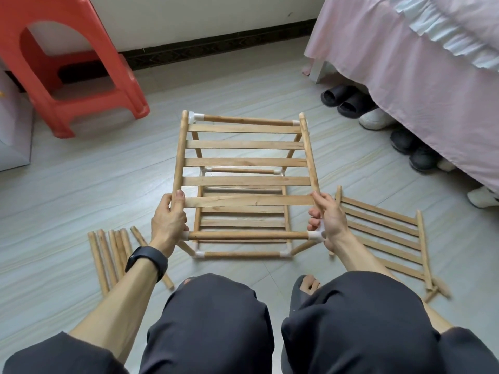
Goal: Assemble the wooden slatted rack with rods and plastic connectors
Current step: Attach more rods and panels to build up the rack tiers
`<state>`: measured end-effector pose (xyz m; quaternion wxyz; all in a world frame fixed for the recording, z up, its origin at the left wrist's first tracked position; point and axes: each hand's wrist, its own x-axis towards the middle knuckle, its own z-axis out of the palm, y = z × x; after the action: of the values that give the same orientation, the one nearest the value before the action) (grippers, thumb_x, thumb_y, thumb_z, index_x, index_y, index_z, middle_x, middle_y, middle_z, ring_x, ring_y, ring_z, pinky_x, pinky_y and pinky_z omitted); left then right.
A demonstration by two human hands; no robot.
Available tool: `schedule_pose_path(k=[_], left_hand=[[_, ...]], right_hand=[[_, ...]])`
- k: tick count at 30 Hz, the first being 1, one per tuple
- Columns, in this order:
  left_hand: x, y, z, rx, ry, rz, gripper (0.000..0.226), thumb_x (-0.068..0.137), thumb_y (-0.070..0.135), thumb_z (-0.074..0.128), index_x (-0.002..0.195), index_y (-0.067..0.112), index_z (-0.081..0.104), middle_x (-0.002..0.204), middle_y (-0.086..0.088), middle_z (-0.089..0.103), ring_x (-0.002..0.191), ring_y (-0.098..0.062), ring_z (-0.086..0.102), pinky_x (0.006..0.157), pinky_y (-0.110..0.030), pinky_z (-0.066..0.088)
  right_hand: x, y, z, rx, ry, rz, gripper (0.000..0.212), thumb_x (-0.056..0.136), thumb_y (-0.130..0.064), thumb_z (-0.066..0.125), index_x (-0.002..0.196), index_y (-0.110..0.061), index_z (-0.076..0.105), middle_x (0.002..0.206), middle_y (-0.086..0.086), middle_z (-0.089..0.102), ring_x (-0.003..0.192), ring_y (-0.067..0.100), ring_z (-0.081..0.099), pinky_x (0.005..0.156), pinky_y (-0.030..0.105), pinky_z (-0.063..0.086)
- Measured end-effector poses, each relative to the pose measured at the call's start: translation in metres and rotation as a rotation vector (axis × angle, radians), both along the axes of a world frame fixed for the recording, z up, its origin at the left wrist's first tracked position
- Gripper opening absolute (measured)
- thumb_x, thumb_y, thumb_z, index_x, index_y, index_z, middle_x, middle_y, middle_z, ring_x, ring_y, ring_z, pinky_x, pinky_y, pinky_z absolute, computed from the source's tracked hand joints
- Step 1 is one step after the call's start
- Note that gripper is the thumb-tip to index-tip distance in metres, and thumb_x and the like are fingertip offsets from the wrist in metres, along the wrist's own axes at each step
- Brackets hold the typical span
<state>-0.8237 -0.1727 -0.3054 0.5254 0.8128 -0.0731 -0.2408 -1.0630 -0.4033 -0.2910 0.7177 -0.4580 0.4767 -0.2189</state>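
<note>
While seating the top slatted panel (247,163) on the half-built rack (243,255) on the floor (94,184), with left hand (168,220) and right hand (328,220) each curled round a side rail, probably gotta press rail ends into the plastic connectors (314,235) next.

One partly built wooden rack (247,144), six loose rods (104,255), one loose slatted panel (423,247), one red plastic stool (54,14).
</note>
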Motion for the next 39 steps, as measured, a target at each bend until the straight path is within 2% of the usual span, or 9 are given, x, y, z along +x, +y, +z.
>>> schedule_pose_path(k=[7, 12, 17, 21, 23, 26, 30, 34, 39], left_hand=[[0.003, -0.007, 0.0, 0.064, -0.055, -0.005, 0.043, 0.103, 0.056, 0.038, 0.101, 0.017, 0.054, 0.074, -0.005, 0.056, 0.061, -0.024, 0.055, 0.054, -0.031, 0.049], [-0.001, -0.004, -0.007, 0.063, -0.055, 0.006, 0.044, 0.103, 0.056, 0.039, 0.1, 0.015, 0.054, 0.074, -0.005, 0.054, 0.058, -0.022, 0.053, 0.051, -0.029, 0.048], [-0.007, 0.002, -0.001, 0.012, -0.072, -0.041, 0.027, 0.106, 0.044, 0.042, 0.119, 0.024, 0.053, 0.108, -0.008, 0.065, 0.067, -0.02, 0.065, 0.056, -0.029, 0.051], [-0.016, 0.011, 0.0, 0.266, -0.865, -0.313, 0.053, 0.096, 0.047, 0.05, 0.142, 0.023, 0.046, 0.144, -0.001, 0.046, 0.125, -0.021, 0.045, 0.102, -0.04, 0.039], [-0.016, 0.013, -0.002, 0.443, -1.12, -0.642, 0.066, 0.092, 0.067, 0.043, 0.143, 0.024, 0.049, 0.143, -0.001, 0.051, 0.132, -0.022, 0.044, 0.109, -0.048, 0.035], [-0.01, 0.006, -0.002, 0.632, -1.185, -0.86, 0.078, 0.087, 0.074, 0.049, 0.142, 0.019, 0.053, 0.127, -0.004, 0.064, 0.121, -0.026, 0.058, 0.107, -0.052, 0.04], [0.001, -0.012, 0.007, 0.675, -1.203, -0.843, 0.086, 0.066, 0.048, 0.079, 0.14, 0.02, 0.048, 0.132, -0.006, 0.056, 0.118, -0.027, 0.055, 0.099, -0.046, 0.047], [0.012, -0.028, 0.01, 0.814, -1.136, -0.879, 0.094, 0.07, 0.054, 0.06, 0.153, 0.02, 0.032, 0.137, -0.006, 0.054, 0.13, -0.026, 0.048, 0.117, -0.047, 0.026], [0.014, -0.031, -0.001, 0.736, -1.238, -0.824, 0.071, 0.061, 0.046, 0.064, 0.125, 0.016, 0.054, 0.104, -0.006, 0.064, 0.098, -0.03, 0.06, 0.106, -0.048, 0.034]], right_hand=[[0.005, -0.001, -0.001, -0.098, 0.072, -0.074, 0.018, 0.105, -0.028, 0.053, 0.102, -0.012, 0.062, 0.065, -0.001, 0.043, 0.048, 0.009, 0.039, 0.045, 0.023, 0.041], [0.001, 0.007, -0.006, -0.233, 0.218, -0.111, 0.029, 0.097, -0.041, 0.062, 0.088, -0.014, 0.063, 0.056, 0.004, 0.06, 0.05, 0.022, 0.061, 0.061, 0.042, 0.06], [-0.001, 0.014, -0.009, -0.478, 0.425, -0.053, 0.032, 0.097, -0.054, 0.057, 0.1, -0.023, 0.063, 0.1, 0.0, 0.073, 0.073, 0.011, 0.074, 0.079, 0.043, 0.062], [-0.005, 0.022, -0.018, -1.276, 0.637, 0.1, 0.049, 0.096, -0.046, 0.055, 0.133, -0.013, 0.053, 0.133, 0.013, 0.055, 0.119, 0.028, 0.055, 0.122, 0.048, 0.026], [-0.005, 0.03, -0.022, -1.543, 0.689, 0.336, 0.061, 0.091, -0.058, 0.055, 0.132, -0.013, 0.059, 0.134, 0.01, 0.056, 0.125, 0.031, 0.052, 0.123, 0.044, 0.009], [-0.002, 0.037, -0.026, -1.563, 0.897, 0.587, 0.081, 0.082, -0.077, 0.054, 0.138, -0.018, 0.054, 0.132, 0.002, 0.058, 0.12, 0.025, 0.056, 0.11, 0.057, 0.023], [0.011, 0.026, -0.013, -1.567, 0.96, 0.572, 0.087, 0.067, -0.055, 0.082, 0.136, -0.014, 0.05, 0.137, 0.013, 0.048, 0.12, 0.035, 0.05, 0.098, 0.053, 0.037], [0.031, 0.012, -0.003, -1.463, 1.073, 0.767, 0.098, 0.07, -0.057, 0.076, 0.148, -0.016, 0.033, 0.139, 0.006, 0.043, 0.133, 0.029, 0.039, 0.121, 0.053, 0.022], [0.036, 0.006, -0.014, -1.489, 1.017, 0.705, 0.075, 0.066, -0.047, 0.067, 0.131, -0.014, 0.053, 0.114, 0.006, 0.054, 0.109, 0.029, 0.05, 0.119, 0.047, 0.028]])
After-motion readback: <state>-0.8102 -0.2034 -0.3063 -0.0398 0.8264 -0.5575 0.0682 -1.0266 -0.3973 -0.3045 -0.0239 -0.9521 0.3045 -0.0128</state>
